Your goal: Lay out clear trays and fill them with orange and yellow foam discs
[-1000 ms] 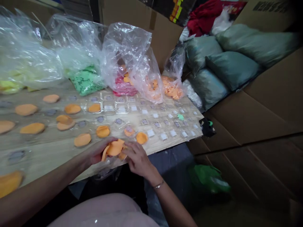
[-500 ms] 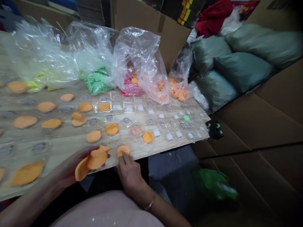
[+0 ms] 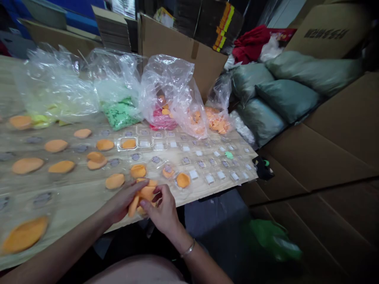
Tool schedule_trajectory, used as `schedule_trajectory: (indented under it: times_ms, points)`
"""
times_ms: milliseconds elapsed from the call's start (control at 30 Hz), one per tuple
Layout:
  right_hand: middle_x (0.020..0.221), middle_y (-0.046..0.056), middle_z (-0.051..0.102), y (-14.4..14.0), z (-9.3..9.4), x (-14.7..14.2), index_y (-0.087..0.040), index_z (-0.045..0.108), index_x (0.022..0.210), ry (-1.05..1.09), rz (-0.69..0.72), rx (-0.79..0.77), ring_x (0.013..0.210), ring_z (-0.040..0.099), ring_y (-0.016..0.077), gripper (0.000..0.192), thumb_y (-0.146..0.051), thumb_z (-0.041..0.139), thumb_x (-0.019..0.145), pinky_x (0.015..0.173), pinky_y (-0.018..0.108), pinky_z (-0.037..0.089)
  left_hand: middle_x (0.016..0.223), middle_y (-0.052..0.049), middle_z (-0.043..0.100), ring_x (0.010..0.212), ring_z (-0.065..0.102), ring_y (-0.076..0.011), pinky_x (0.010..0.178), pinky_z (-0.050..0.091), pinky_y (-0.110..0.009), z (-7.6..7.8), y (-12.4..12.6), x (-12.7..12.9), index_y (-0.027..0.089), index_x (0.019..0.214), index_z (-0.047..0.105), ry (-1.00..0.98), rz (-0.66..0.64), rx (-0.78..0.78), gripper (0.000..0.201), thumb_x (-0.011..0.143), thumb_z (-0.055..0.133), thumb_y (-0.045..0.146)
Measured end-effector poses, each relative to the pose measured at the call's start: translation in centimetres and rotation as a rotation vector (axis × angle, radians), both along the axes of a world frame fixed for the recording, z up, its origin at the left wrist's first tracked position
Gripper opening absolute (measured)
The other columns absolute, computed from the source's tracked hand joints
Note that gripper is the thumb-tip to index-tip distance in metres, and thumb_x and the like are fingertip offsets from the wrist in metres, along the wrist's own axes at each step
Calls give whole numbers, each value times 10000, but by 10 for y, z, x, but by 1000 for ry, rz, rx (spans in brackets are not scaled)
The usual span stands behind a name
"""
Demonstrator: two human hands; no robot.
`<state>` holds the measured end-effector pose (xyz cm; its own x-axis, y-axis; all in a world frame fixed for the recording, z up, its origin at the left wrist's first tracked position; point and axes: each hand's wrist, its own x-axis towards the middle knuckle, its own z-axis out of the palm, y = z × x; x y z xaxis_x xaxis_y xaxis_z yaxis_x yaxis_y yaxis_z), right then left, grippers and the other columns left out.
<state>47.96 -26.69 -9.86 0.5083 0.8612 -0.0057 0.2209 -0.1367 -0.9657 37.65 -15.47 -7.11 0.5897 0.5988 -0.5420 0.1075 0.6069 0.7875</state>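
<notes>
My left hand is closed around several soft orange pads, flat and rounded, above the table's front edge. From the other side, my right hand has its thumb and fingers closed on the same bunch; how many pads it grips is hidden. Just beyond the hands, a loose orange pad and a cupped orange pad lie on the table. To the right, another orange pad rests near small clear plastic trays, some with white squares.
Clear bags stand along the back, holding green pieces, pink pieces and orange pieces. The wooden table carries rows of clear trays and pads. Grey-green sacks and cardboard boxes flank its right end.
My right hand has moved left and up from a single pad on the table to the bunch. My left hand has shifted right, bringing the pads against it. The camera view has shifted.
</notes>
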Motion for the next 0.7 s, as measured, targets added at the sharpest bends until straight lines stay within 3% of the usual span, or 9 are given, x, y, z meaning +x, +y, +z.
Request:
schedule_trajectory:
  times_ms: [100, 200, 300, 433, 500, 533, 633, 700]
  points:
    - [919, 19, 604, 13, 0, 13, -202, 580, 971, -107, -90, 55, 784, 581, 164, 318, -242, 724, 691, 719, 302, 503, 862, -84, 741, 776, 695, -206, 654, 560, -248, 1, 0, 22, 137, 923, 694, -62, -14, 12, 326, 733, 785, 386]
    - [933, 46, 602, 23, -2, 23, -210, 590, 839, -198, -122, 282, 923, 592, 193, 108, -244, 663, 768, 848, 341, 503, 820, -100, 736, 706, 689, -184, 615, 551, -239, 0, 7, 38, 122, 930, 686, -75, 13, -164, 271, 887, 627, 382]
    - [896, 37, 616, 30, -8, 30, -213, 585, 832, -113, -121, 399, 905, 605, 187, 106, -298, 647, 824, 855, 341, 506, 740, -89, 710, 613, 665, -155, 544, 526, -218, -2, 15, 46, 112, 936, 681, -82, 60, -319, 315, 972, 481, 353]
    - [839, 3, 631, 54, -14, 57, -213, 543, 935, 358, -146, 266, 698, 616, 152, 241, -411, 625, 824, 611, 265, 502, 759, -61, 718, 547, 644, -132, 436, 448, -183, -2, 30, 45, 136, 926, 675, -34, 159, -279, 178, 903, 607, 299]
    - [847, -2, 641, 80, -12, 82, -207, 537, 956, 418, -72, 174, 668, 617, 145, 255, -416, 597, 823, 569, 245, 478, 813, -72, 734, 551, 645, -131, 422, 428, -176, 0, 39, 41, 141, 974, 679, -27, 164, -249, 196, 877, 638, 306]
    - [838, -7, 638, 96, -10, 97, -201, 548, 941, 333, -23, 128, 677, 613, 142, 219, -380, 589, 823, 578, 238, 470, 839, -86, 739, 566, 652, -139, 416, 421, -177, 2, 45, 39, 137, 1003, 677, -46, 148, -240, 221, 879, 626, 313]
    - [817, -14, 630, 155, -6, 135, -189, 588, 887, -195, 67, -79, 749, 590, 140, 74, -215, 555, 825, 650, 229, 443, 867, -126, 740, 596, 664, -169, 363, 355, -175, 7, 66, 34, 118, 1023, 660, -127, 103, -190, 233, 892, 531, 262]
    - [834, 5, 645, 191, -7, 151, -181, 607, 894, -433, 75, -212, 779, 584, 153, 100, -144, 544, 825, 677, 239, 429, 846, -115, 738, 602, 665, -173, 349, 334, -170, 9, 83, 33, 133, 992, 653, -100, 100, -134, 201, 874, 509, 208]
